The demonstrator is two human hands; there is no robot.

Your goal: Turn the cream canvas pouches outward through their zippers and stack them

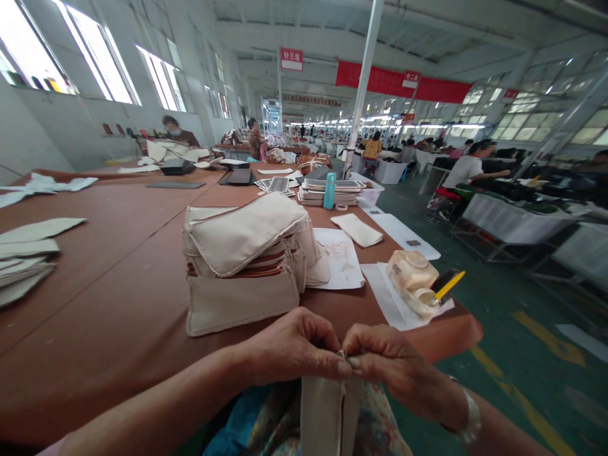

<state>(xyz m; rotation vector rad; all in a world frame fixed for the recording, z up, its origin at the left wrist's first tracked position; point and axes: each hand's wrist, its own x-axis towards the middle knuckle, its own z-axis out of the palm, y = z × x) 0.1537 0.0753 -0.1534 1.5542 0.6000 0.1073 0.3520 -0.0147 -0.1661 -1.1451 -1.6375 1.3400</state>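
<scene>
2 bare hands are meeting at the near edge of the long brown worktable [109, 297], the left hand [292, 345] and the right hand [394, 367] both pinching shut on the top edge of a cream fabric piece [325, 405] that is hanging down between them over the person's lap. Thumbs and fingertips are pressing together right at the seam, knuckle almost touching knuckle. The cloth is looking light and limp, soft enough to fold under its own weight, so a pinch at the upper corner or along the stitched edge seems the surest hold; a loose grip would likely let it sag or twist. Just beyond the left hand, a stack of cream pouches [247, 259] is sitting on the table, slumping to 1 side. Beyond the right hand, well apart, a plastic bottle lying on its side [412, 278] and a yellow-handled tool [446, 286] are resting on white paper. A white band is circling the right wrist. What the fingertips are actually gripping, a zip pull, a thread or only the hem, is too small to make out, and the lower part of the fabric is running out of view. Other workers at distant tables are showing only as small, blurred figures.
</scene>
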